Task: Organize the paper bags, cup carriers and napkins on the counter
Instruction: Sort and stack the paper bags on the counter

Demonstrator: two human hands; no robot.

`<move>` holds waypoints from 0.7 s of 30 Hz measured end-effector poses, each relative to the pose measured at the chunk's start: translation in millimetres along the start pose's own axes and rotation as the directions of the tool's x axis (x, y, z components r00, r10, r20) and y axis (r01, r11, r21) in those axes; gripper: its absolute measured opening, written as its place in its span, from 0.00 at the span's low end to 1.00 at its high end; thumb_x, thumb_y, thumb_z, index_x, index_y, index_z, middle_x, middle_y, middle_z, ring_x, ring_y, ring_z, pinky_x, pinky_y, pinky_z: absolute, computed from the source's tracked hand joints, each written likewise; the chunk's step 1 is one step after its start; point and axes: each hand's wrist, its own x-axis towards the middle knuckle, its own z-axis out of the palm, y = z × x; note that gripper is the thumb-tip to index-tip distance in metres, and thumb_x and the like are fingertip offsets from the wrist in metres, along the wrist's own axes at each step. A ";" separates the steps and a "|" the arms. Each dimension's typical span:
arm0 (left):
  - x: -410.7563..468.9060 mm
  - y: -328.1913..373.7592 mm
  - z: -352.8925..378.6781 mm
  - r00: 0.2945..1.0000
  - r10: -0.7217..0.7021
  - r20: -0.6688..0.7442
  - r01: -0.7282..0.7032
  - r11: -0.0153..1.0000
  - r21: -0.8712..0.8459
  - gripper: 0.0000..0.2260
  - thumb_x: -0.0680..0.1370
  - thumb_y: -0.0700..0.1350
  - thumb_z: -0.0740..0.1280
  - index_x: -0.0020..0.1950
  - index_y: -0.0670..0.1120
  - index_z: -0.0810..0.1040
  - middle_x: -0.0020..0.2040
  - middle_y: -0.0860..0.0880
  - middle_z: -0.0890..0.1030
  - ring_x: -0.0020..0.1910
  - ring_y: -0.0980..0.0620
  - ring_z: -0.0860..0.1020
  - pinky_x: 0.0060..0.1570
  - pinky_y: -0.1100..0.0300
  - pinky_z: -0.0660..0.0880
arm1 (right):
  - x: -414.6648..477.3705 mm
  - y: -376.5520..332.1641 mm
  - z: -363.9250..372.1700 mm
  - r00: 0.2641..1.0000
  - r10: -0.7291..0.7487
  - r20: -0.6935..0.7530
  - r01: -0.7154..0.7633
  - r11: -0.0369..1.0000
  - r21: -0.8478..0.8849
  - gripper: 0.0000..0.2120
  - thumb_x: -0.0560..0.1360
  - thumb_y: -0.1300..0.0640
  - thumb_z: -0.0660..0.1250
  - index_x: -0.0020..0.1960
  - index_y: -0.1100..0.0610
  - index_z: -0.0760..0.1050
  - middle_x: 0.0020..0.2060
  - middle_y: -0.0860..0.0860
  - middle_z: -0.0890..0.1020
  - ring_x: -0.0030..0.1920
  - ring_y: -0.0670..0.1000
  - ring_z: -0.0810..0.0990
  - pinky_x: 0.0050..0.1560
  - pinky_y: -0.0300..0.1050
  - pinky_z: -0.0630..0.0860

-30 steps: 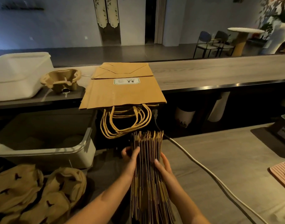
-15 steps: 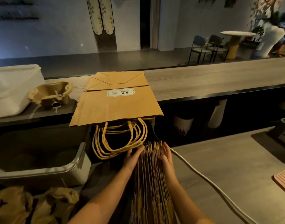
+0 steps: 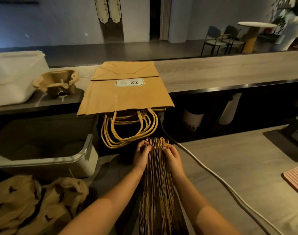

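Observation:
A thick stack of flat brown paper bags (image 3: 157, 189) stands on edge on the lower counter in front of me. My left hand (image 3: 142, 154) grips its far left side and my right hand (image 3: 172, 155) grips its far right side, fingers curled over the far edges. On the raised counter lies another pile of flat paper bags (image 3: 126, 95) with a white label, its yellow rope handles (image 3: 129, 128) hanging over the edge. A moulded cup carrier (image 3: 57, 82) sits left of that pile. More cup carriers (image 3: 34, 204) lie at the lower left.
A white tub (image 3: 14, 77) stands at the far left of the raised counter, and a larger white bin (image 3: 63, 160) sits below it. A white cable (image 3: 212, 173) runs across the lower counter to the right of my hands. A pink ribbed tray (image 3: 295, 180) lies at the right edge.
Both hands slid forward along the upright stack to its far end, and their fingers went from lying flat on the sides to curling over the far edges.

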 end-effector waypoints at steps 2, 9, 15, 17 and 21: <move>-10.7 -8.1 1.4 0.999 -0.011 -0.050 0.008 0.999 -0.052 0.03 0.78 0.42 0.63 0.49 0.50 0.71 0.49 0.48 0.75 0.52 0.47 0.72 0.49 0.58 0.70 | -5.6 2.0 -0.6 1.000 0.001 -0.023 -0.001 1.000 -0.018 0.05 0.78 0.62 0.60 0.47 0.55 0.73 0.43 0.51 0.78 0.43 0.48 0.78 0.41 0.38 0.75; -31.4 -26.8 -14.4 0.999 -0.037 -0.035 0.035 0.997 -0.063 0.12 0.79 0.45 0.61 0.62 0.46 0.69 0.59 0.45 0.73 0.61 0.43 0.72 0.62 0.49 0.68 | -35.7 11.2 -7.7 0.999 0.028 0.014 -0.028 1.000 -0.009 0.05 0.78 0.63 0.60 0.47 0.56 0.72 0.40 0.51 0.78 0.39 0.47 0.78 0.35 0.34 0.75; -41.6 -22.0 -20.1 0.996 0.002 0.087 -0.004 1.000 0.016 0.08 0.77 0.50 0.63 0.56 0.57 0.71 0.65 0.44 0.70 0.63 0.45 0.71 0.61 0.48 0.70 | -53.0 22.7 -9.0 0.999 0.019 0.036 -0.020 1.000 0.010 0.05 0.78 0.58 0.62 0.52 0.55 0.75 0.46 0.53 0.79 0.47 0.51 0.79 0.46 0.43 0.75; -46.2 -21.6 -20.6 0.995 0.027 0.095 -0.028 1.000 0.001 0.14 0.77 0.50 0.63 0.61 0.60 0.68 0.68 0.48 0.67 0.66 0.46 0.68 0.63 0.48 0.68 | -54.2 23.2 -10.8 0.999 0.026 0.022 -0.026 0.999 0.020 0.07 0.78 0.57 0.61 0.55 0.54 0.75 0.50 0.54 0.80 0.49 0.52 0.79 0.46 0.43 0.75; -46.0 -14.4 -28.0 0.985 0.036 0.171 -0.055 0.993 0.103 0.15 0.76 0.52 0.64 0.61 0.65 0.66 0.71 0.49 0.62 0.68 0.46 0.64 0.62 0.49 0.68 | -50.7 14.4 -16.1 0.997 0.048 0.066 -0.048 0.999 0.011 0.10 0.79 0.55 0.59 0.57 0.53 0.76 0.51 0.50 0.81 0.50 0.46 0.81 0.45 0.38 0.75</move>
